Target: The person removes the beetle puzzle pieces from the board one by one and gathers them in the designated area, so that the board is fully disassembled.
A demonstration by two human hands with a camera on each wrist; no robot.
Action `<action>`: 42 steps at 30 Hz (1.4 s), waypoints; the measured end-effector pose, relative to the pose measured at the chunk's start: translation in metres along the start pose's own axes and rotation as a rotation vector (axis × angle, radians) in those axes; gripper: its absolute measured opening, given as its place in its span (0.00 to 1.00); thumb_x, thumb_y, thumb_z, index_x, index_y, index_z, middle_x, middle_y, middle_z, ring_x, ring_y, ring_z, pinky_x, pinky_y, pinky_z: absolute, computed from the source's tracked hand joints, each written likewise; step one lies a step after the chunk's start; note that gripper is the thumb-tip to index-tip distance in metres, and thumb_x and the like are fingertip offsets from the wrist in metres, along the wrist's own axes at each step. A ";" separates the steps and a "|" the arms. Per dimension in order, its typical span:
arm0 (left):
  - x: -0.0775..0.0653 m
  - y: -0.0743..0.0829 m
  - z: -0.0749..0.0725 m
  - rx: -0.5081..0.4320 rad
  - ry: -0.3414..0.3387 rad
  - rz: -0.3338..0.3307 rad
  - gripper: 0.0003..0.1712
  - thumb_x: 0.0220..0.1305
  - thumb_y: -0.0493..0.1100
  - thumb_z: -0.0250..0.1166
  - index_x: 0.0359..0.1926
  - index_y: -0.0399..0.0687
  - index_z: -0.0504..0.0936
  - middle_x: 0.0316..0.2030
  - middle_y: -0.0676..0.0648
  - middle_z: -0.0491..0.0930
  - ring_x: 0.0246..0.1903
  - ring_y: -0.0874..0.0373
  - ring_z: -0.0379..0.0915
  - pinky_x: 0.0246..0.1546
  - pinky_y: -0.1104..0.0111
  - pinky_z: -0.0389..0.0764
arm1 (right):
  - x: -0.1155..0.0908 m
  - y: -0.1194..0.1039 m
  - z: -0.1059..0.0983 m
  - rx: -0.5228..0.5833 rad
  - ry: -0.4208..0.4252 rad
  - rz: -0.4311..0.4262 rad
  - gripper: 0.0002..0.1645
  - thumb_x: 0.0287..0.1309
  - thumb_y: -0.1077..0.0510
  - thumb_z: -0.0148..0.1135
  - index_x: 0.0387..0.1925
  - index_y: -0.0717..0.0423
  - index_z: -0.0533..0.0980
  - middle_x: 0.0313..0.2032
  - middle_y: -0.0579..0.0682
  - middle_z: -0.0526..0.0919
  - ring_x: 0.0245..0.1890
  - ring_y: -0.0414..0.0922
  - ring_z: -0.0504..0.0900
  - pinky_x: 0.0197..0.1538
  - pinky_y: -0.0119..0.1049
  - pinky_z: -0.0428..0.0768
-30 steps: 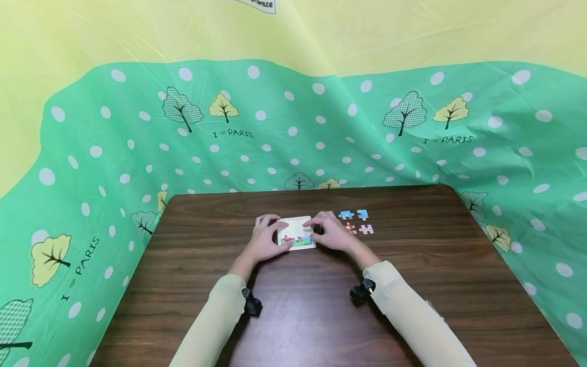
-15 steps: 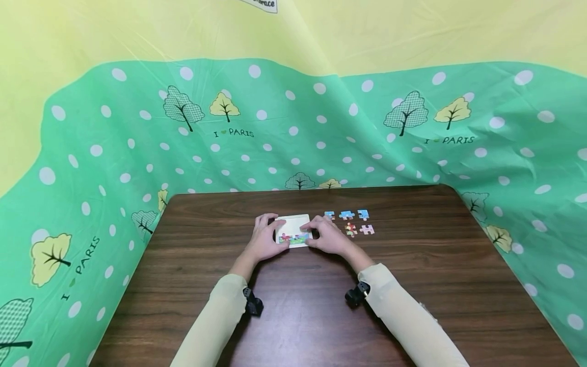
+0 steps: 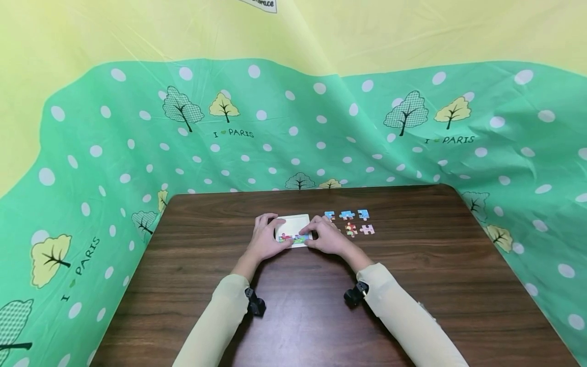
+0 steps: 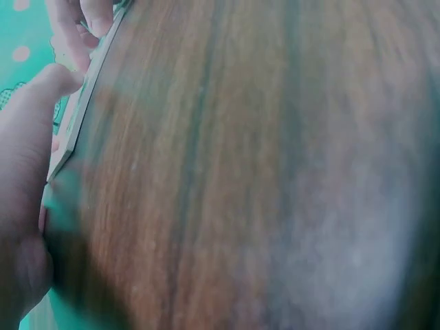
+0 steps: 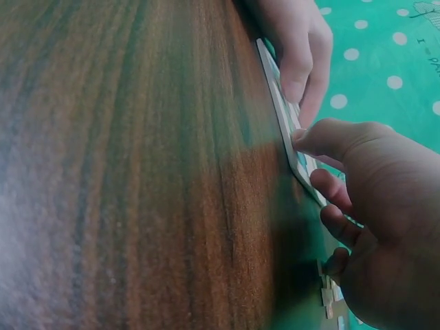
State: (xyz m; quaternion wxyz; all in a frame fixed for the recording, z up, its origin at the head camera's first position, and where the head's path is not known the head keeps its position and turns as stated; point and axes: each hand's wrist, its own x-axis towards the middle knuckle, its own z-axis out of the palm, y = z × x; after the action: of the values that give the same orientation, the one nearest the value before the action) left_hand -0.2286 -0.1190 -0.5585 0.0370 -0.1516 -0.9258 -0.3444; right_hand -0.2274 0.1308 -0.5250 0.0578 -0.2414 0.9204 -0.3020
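A small white puzzle tray point(image 3: 292, 223) lies flat near the table's far side. Joined pieces with a green, red and blue picture point(image 3: 299, 238) fill its near strip; the pale bottom shows above them. My left hand point(image 3: 265, 238) holds the tray's left side, its thumb over the near edge. At the right side, my right hand point(image 3: 329, 237) has its thumb on the near right corner and bent fingers over the tray. The right wrist view shows that thumb point(image 5: 316, 137) pressing at the tray's rim point(image 5: 280, 110). Whether a piece lies under those fingers is hidden.
Loose jigsaw pieces lie right of the tray: blue ones point(image 3: 347, 215) in the far row, a red and yellow one point(image 3: 351, 229) and a pink one point(image 3: 367, 229) nearer. Part of this group is behind my right hand. A green dotted cloth point(image 3: 293, 153) hangs behind the brown table point(image 3: 293, 306).
My right hand has moved left along with the tray, which shifted slightly left, uncovering more loose pieces. In the last half second, the left thumb has slid slightly right along the near edge.
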 end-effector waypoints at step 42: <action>0.001 0.009 -0.001 -0.007 0.018 -0.069 0.39 0.54 0.57 0.83 0.64 0.44 0.88 0.73 0.36 0.75 0.77 0.34 0.62 0.80 0.40 0.68 | 0.009 0.018 0.011 0.010 0.029 -0.082 0.15 0.61 0.54 0.77 0.50 0.48 0.91 0.46 0.52 0.85 0.48 0.49 0.71 0.51 0.42 0.71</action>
State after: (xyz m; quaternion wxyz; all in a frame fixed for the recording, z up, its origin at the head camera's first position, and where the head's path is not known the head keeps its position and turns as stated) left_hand -0.2271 -0.1126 -0.5515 0.0331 -0.1166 -0.9289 -0.3500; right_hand -0.2400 0.1334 -0.5442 0.0333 -0.2740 0.9090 -0.3124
